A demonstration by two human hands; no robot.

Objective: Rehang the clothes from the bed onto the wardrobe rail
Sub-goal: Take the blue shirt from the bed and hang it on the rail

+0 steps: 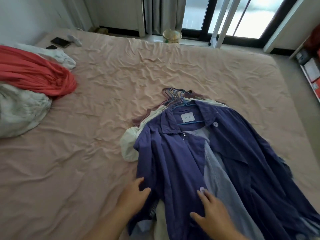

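Observation:
A stack of clothes on blue hangers lies on the right half of the bed. On top is a dark blue shirt over a light striped one; cream and maroon garments show underneath. My left hand rests at the shirt's left edge, fingers apart, holding nothing. My right hand lies flat on the shirt's front, fingers spread. The wardrobe rail is out of view.
A red garment and white-grey bedding are heaped at the bed's left. Two dark phones lie at the far left corner. A glass bowl sits on the window ledge. Shelving with boxes lines the right wall.

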